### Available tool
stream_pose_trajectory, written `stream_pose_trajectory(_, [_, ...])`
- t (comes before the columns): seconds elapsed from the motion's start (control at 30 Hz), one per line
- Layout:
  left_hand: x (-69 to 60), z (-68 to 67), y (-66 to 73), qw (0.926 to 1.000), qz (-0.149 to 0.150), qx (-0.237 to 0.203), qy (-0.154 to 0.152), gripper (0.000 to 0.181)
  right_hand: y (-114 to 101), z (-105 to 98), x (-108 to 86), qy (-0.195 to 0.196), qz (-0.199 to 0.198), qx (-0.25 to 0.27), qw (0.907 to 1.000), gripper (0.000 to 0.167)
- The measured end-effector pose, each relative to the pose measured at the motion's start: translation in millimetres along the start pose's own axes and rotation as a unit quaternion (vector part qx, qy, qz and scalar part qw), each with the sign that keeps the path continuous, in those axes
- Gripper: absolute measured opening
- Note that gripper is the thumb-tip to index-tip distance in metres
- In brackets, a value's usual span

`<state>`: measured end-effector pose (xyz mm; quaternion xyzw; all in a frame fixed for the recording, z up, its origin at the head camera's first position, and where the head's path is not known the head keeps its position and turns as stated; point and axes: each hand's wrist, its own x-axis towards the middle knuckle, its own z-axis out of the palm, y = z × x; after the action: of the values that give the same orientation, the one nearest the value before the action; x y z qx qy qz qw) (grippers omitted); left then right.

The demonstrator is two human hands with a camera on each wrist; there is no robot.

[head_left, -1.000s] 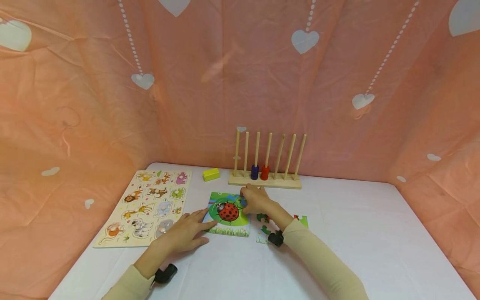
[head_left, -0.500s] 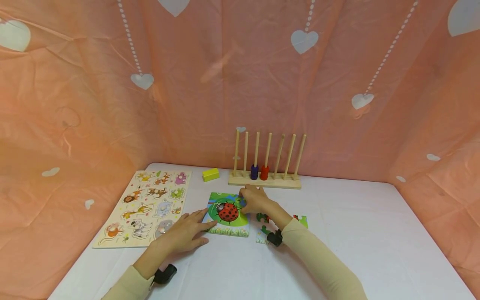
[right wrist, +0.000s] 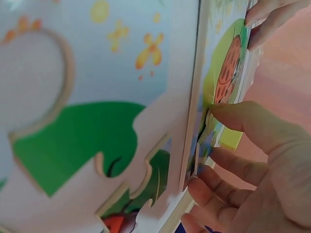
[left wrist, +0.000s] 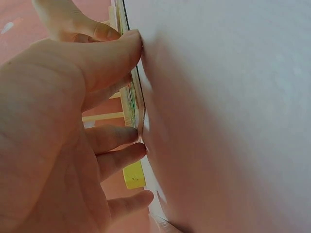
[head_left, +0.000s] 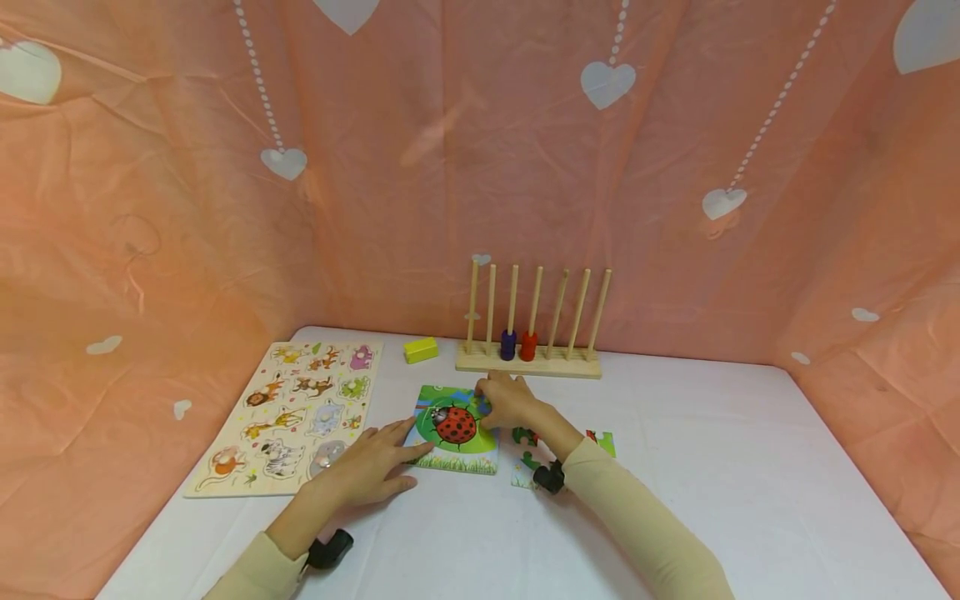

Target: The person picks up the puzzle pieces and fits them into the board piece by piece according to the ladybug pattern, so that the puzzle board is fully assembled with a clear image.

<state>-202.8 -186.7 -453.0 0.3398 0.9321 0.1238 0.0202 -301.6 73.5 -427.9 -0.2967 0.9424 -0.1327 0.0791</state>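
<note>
A square ladybug puzzle [head_left: 455, 450] lies flat on the white table in the head view. My left hand [head_left: 367, 467] rests at its left edge with fingers spread, fingertips touching the rim. At the puzzle's upper right corner, my right hand [head_left: 513, 402] bends its thumb and fingers around a green and blue corner puzzle piece [head_left: 482, 406]. The right wrist view has the right thumb against the ladybug picture [right wrist: 228, 73] and the other fingers along the board's far edge. Part of that corner is hidden by the hand.
More puzzle pieces [head_left: 531, 460] lie to the right, partly under the right wrist. An animal peg puzzle board [head_left: 255, 425] sits at the left. Behind are a yellow block [head_left: 422, 350] and a wooden peg rack [head_left: 577, 364] with blue and red beads.
</note>
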Motion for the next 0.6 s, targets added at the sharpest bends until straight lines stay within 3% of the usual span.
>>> stream_pose_trajectory(0.43, [0.1, 0.2, 0.7, 1.0, 0.004, 0.002, 0.004, 0.05, 1.2, 1.2, -4.3, 0.018, -0.011, 0.015, 0.9997, 0.05])
stream_pose_trajectory(0.6, [-0.4, -0.5, 1.0, 1.0, 0.0, -0.004, 0.002, 0.05, -6.7, 2.3, -11.3, 0.029, -0.03, -0.024, 0.9988, 0.055])
